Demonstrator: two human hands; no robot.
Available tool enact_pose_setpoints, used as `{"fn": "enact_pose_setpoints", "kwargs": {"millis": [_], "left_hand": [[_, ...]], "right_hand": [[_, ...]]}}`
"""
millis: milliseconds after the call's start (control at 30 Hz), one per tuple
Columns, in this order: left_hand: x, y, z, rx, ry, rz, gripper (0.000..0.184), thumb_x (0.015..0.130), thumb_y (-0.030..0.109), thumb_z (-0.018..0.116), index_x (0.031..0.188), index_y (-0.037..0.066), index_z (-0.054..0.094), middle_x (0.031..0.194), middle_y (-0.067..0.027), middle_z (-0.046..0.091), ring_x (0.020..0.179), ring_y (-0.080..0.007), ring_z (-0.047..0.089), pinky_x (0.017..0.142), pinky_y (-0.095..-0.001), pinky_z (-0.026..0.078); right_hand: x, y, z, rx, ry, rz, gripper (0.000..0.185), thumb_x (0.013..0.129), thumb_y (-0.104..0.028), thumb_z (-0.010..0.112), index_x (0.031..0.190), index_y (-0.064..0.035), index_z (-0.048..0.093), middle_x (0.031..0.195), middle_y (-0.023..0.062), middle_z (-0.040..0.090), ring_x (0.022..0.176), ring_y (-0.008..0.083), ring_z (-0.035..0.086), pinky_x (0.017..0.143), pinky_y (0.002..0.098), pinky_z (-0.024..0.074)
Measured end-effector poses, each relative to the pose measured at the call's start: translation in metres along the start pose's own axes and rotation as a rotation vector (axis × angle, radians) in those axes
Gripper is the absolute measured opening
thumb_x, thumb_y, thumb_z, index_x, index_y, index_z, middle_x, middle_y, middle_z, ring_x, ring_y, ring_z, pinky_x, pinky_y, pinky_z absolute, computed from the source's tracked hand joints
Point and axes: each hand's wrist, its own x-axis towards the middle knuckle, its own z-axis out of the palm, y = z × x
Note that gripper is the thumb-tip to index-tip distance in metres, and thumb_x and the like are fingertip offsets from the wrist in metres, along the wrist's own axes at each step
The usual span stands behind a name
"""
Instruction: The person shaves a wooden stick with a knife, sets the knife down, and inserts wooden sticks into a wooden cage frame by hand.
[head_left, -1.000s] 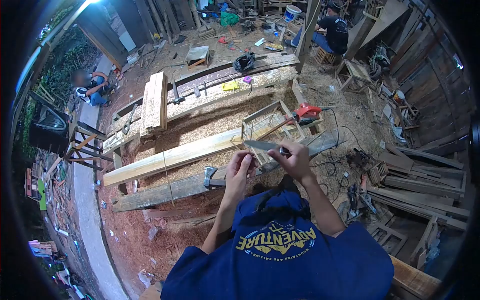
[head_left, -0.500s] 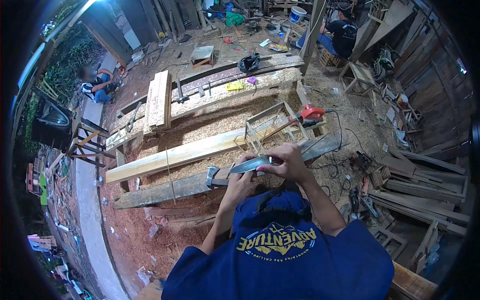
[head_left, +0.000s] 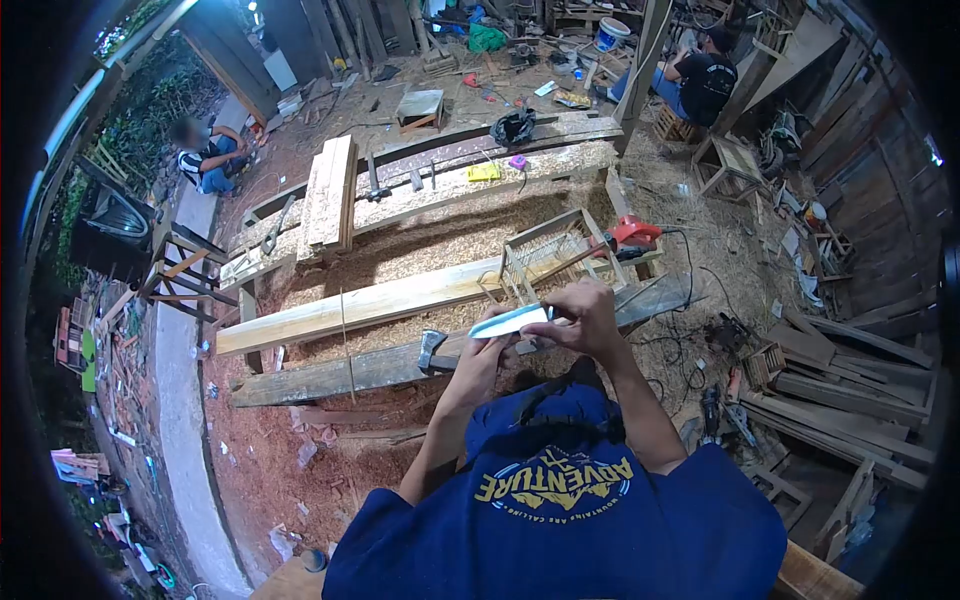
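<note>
Your right hand (head_left: 583, 318) is closed around the grip end of a knife (head_left: 508, 321), pinching it between thumb and fingers, and the broad blade points left across the space in front of your chest with its face catching the light. Your left hand (head_left: 478, 362) is just below and behind that blade with its fingers curled; you can't tell from here whether it pinches anything or touches the steel. Beyond your hands stands a slatted wooden frame (head_left: 528, 258), with a red power tool (head_left: 636, 232) at its right end. To the left of your left hand, a hatchet (head_left: 432, 350) rests on a dark weathered beam (head_left: 300, 381), and a pale plank (head_left: 390, 308) runs roughly parallel on the far side. Farther off, the shaving-strewn worktop (head_left: 570, 158) carries a stack of boards (head_left: 330, 195), a hammer (head_left: 374, 180), a yellow item (head_left: 484, 172) and a small purple one beside it. One person (head_left: 212, 160) sits at the far left, and another in a dark shirt (head_left: 708, 85) sits at the upper right.
</note>
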Motion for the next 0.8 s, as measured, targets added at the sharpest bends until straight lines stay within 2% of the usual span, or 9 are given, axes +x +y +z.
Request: {"fn": "enact_pose_setpoints", "kwargs": {"millis": [100, 200, 367, 533, 633, 800], "left_hand": [[-0.01, 0.014, -0.005, 0.029, -0.02, -0.023, 0.013, 0.103, 0.021, 0.051, 0.11, 0.01, 0.052, 0.081, 0.0053, 0.045, 0.065, -0.0027, 0.038, 0.056, -0.0183, 0.032], [-0.016, 0.009, -0.006, 0.05, 0.052, -0.029, 0.011, 0.103, 0.02, 0.051, 0.106, 0.009, 0.052, 0.073, 0.0075, 0.035, 0.061, -0.0037, 0.032, 0.053, -0.0206, 0.027], [-0.015, 0.017, 0.0, 0.052, 0.083, -0.031, 0.017, 0.105, 0.024, 0.048, 0.107, 0.009, 0.053, 0.071, 0.0058, 0.036, 0.058, -0.004, 0.03, 0.05, -0.0205, 0.026], [-0.011, 0.022, 0.005, 0.113, 0.094, 0.028, 0.022, 0.106, 0.027, 0.045, 0.11, 0.007, 0.053, 0.069, 0.0046, 0.039, 0.055, -0.0039, 0.03, 0.049, -0.0207, 0.027], [-0.008, 0.019, 0.006, 0.091, 0.12, 0.092, 0.02, 0.105, 0.025, 0.047, 0.11, 0.007, 0.053, 0.07, 0.0048, 0.04, 0.057, -0.0041, 0.032, 0.049, -0.0202, 0.027], [-0.005, 0.007, 0.0, 0.059, 0.16, 0.075, 0.015, 0.103, 0.021, 0.052, 0.111, 0.008, 0.053, 0.072, 0.0062, 0.039, 0.061, -0.0032, 0.034, 0.05, -0.0196, 0.027]], "right_hand": [[0.004, 0.017, -0.013, -0.044, 0.038, 0.134, 0.044, 0.071, -0.054, 0.08, 0.07, -0.0105, 0.071, 0.056, 0.0054, 0.059, 0.051, 0.0229, 0.058, 0.056, 0.0364, 0.0421], [0.011, 0.019, -0.023, -0.171, 0.042, 0.073, 0.043, 0.072, -0.051, 0.081, 0.071, -0.0098, 0.072, 0.056, 0.0058, 0.059, 0.052, 0.0231, 0.059, 0.056, 0.0361, 0.0425], [0.013, 0.011, -0.012, -0.097, 0.089, 0.067, 0.039, 0.072, -0.047, 0.082, 0.076, -0.0098, 0.073, 0.056, 0.0055, 0.06, 0.052, 0.0235, 0.058, 0.054, 0.0358, 0.0415], [0.018, 0.005, -0.01, -0.103, 0.056, 0.049, 0.039, 0.074, -0.047, 0.081, 0.073, -0.0086, 0.071, 0.057, 0.0062, 0.06, 0.051, 0.0247, 0.058, 0.054, 0.0368, 0.042], [0.018, 0.005, -0.008, -0.103, 0.062, 0.035, 0.041, 0.074, -0.048, 0.08, 0.072, -0.0081, 0.07, 0.057, 0.0064, 0.059, 0.051, 0.0252, 0.058, 0.054, 0.037, 0.0418], [0.007, -0.001, 0.002, -0.028, 0.008, 0.048, 0.043, 0.074, -0.051, 0.079, 0.072, -0.0089, 0.069, 0.056, 0.0072, 0.059, 0.052, 0.0258, 0.058, 0.055, 0.0378, 0.0414]]}}
